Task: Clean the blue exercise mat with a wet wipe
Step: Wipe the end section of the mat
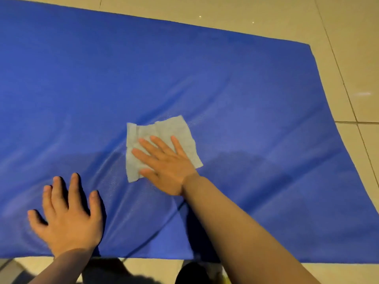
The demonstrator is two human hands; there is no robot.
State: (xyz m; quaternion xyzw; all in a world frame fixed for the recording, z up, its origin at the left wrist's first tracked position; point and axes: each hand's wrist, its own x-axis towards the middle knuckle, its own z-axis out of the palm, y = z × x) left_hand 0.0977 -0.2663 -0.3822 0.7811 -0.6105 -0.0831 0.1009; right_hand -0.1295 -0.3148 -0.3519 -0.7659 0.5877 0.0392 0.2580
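Flat and outstretched, right hand [164, 162] presses wipe [184, 132] onto mat [246, 89]; left hand [67, 218] rests splayed.

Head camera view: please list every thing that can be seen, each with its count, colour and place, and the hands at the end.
exercise mat: one, blue, spread flat on the floor, fills most of the view, with creases near the hands.
wet wipe: one, white, unfolded, lies on the mat near the middle, under the right hand.
floor tiles: several, beige, around the mat at the top, the right and the bottom edge.
left hand: one, fingers spread, rests flat on the mat at lower left.
right hand: one, fingers straight, presses on the wipe.
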